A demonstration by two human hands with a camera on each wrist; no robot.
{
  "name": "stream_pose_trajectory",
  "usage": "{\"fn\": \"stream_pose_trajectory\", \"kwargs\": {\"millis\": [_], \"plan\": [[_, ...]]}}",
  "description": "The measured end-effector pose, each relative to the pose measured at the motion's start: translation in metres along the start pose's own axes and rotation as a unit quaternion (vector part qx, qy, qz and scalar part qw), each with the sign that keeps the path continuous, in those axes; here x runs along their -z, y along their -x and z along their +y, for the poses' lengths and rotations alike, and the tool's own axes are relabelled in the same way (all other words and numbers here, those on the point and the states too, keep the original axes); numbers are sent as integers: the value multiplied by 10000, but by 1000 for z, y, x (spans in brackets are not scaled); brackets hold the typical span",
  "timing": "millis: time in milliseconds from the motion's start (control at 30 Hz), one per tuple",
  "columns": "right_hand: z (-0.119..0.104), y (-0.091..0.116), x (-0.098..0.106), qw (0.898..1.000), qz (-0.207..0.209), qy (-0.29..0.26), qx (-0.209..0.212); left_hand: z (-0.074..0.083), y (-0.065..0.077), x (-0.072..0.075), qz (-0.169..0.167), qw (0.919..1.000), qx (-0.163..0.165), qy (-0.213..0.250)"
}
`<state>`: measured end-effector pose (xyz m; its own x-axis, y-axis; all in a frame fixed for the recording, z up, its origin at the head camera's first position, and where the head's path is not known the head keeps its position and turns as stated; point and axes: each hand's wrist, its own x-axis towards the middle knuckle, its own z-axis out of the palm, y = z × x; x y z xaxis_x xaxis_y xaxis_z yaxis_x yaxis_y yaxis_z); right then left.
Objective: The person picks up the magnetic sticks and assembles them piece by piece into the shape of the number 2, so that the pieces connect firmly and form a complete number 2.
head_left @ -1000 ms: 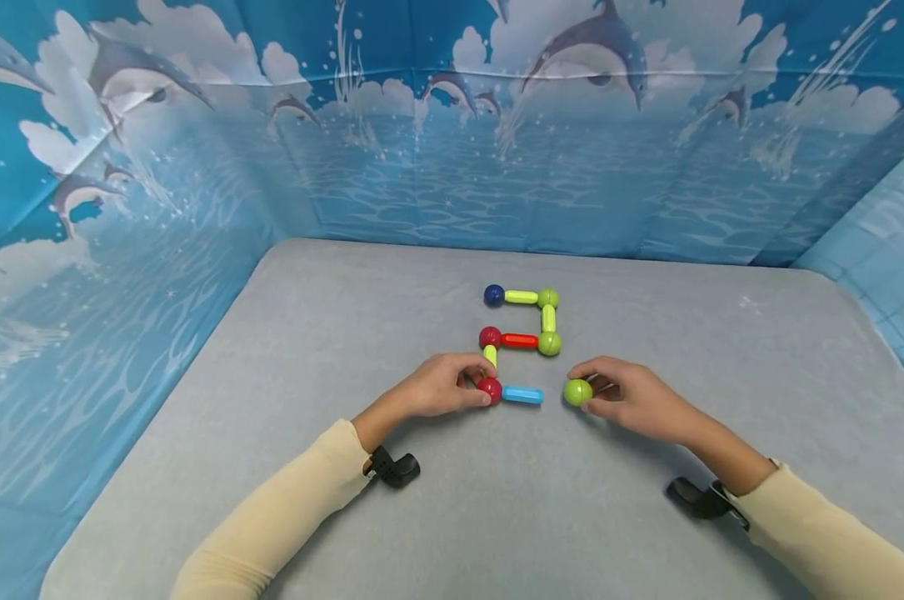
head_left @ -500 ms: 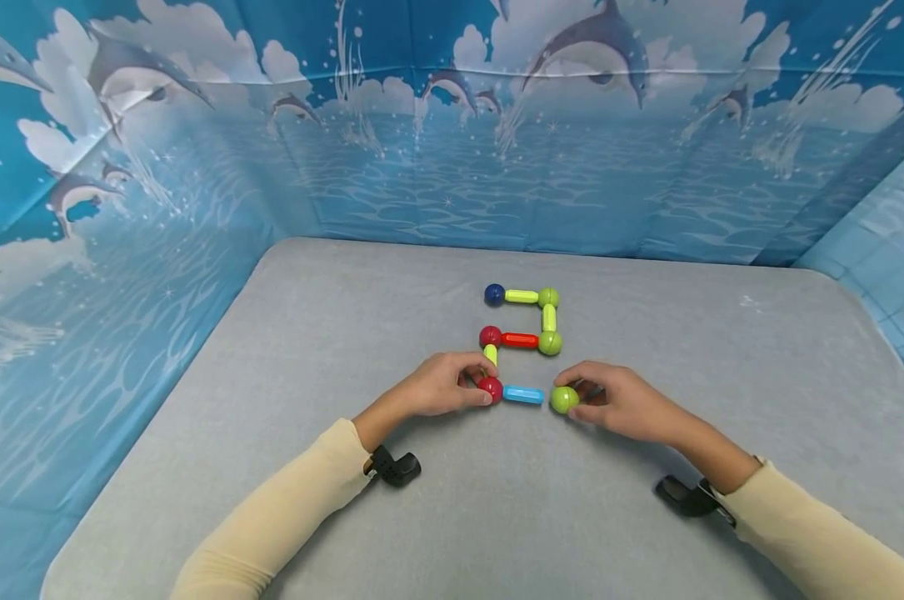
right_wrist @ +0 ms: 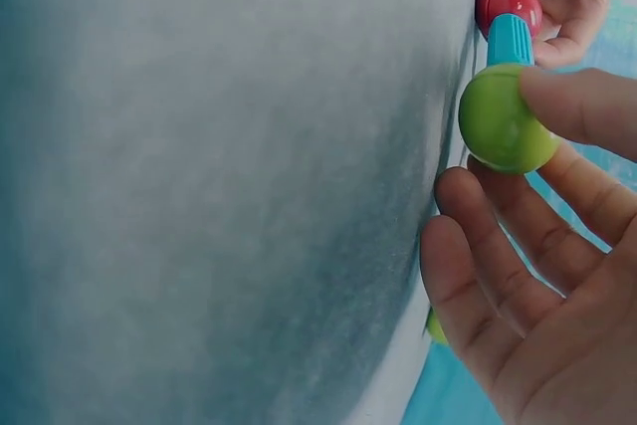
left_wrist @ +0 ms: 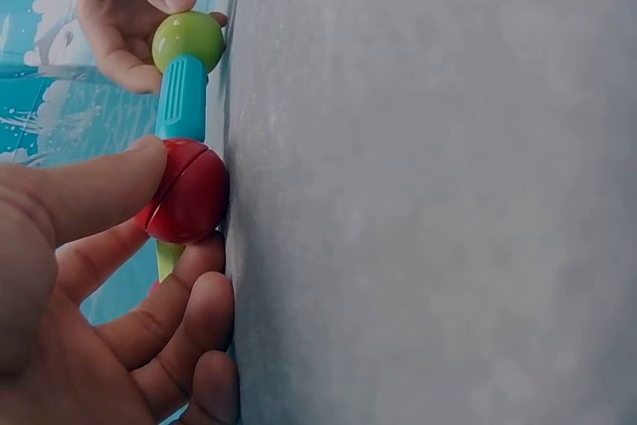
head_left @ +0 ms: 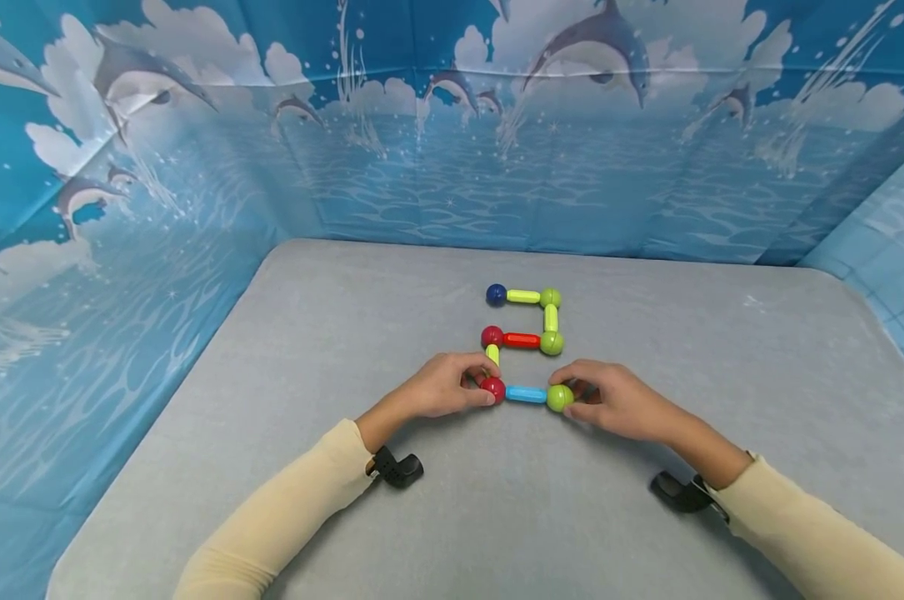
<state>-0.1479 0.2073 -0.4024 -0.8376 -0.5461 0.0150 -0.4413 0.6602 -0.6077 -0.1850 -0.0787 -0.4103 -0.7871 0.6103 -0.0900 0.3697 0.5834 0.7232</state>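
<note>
My left hand (head_left: 447, 385) pinches the near red ball (left_wrist: 194, 191) between thumb and fingers. The right hand (head_left: 620, 402) holds a green ball (right_wrist: 503, 121) the same way, thumb on one side and fingers on the other. Between these two balls lies a light blue rod (head_left: 526, 394), touching both. From the near red ball a yellow-green rod (head_left: 492, 356), partly hidden by left fingers, runs back to a second red ball (head_left: 492, 337). A red rod (head_left: 522, 340) joins that one to another green ball (head_left: 552, 342).
Farther back, an upright-running yellow-green rod (head_left: 551, 317) leads to a green ball (head_left: 550, 298), then a yellow-green rod (head_left: 523, 296) and a dark blue ball (head_left: 496, 295). All lie on a grey cloth-covered table (head_left: 347, 317). A dolphin-print curtain (head_left: 452, 167) stands behind and at the sides.
My right hand has moved left with the green ball, closing the gap until the ball meets the blue rod's end. The left hand has stayed on the red ball.
</note>
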Motion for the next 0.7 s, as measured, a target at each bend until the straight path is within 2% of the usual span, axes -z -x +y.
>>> {"fn": "stream_pose_trajectory", "kwargs": {"millis": [567, 700], "plan": [[3, -2, -2, 9999, -36, 134, -48, -1, -1, 0, -90, 9999, 65, 34], [2, -2, -1, 9999, -94, 55, -94, -4, 1, 4, -176, 9998, -47, 65]]}}
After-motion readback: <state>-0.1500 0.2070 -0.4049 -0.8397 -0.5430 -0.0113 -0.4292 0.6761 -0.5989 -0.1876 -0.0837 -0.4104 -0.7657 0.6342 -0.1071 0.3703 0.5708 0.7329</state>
